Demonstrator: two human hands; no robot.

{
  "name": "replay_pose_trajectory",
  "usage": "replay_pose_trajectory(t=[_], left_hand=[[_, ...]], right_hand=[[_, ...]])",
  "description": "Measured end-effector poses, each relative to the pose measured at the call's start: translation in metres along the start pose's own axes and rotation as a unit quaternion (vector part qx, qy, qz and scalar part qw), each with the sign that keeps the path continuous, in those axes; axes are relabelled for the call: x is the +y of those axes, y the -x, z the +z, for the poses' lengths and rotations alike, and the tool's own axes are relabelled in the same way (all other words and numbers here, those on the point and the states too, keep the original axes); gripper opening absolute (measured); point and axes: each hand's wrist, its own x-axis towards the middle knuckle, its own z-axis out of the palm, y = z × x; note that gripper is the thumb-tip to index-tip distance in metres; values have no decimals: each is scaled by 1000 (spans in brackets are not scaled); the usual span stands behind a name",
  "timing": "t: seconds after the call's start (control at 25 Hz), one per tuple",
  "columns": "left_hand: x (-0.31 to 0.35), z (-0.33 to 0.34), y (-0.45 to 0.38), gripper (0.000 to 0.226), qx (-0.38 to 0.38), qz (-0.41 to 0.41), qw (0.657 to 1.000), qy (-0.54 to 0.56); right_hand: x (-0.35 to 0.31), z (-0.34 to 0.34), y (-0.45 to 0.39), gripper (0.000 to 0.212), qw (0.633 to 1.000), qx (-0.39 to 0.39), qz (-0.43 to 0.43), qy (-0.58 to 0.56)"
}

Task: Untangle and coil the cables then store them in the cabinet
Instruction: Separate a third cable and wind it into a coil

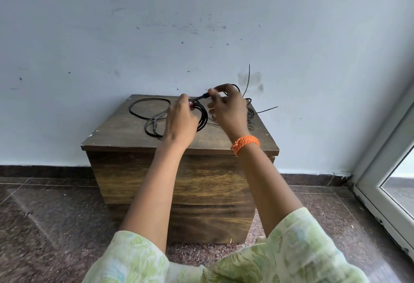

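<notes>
A small dark wooden cabinet (125, 135) stands against the wall. My left hand (180, 118) grips a coiled bundle of black cable (202, 117) above the cabinet's top. My right hand (227, 105) pinches the black plug end (201, 97) of that cable between its fingertips. A loose black cable (143, 109) lies in loops on the top at the left, with a plug (154, 124) near its front. More thin black cables (251, 112) lie behind my right hand; stiff ends stick up (248, 81) and out to the right (267, 110).
The cabinet's front panel (201, 184) faces me, shut. A pale wall rises behind it. A white-framed glass door (385, 170) is at the right. The floor (56, 215) is dark speckled stone.
</notes>
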Motion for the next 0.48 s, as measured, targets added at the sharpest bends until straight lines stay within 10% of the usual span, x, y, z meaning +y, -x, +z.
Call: replay_pose_trajectory(t=[0.2,0.48], left_hand=[[-17,-3,0,24,-3,-37,999,-13],[-28,5,-2,23,-34,-76,997,-3]], right_hand=[[41,-46,-20,19,964,-4,59,260],[70,-28,-13,14,934,-84,8,347]])
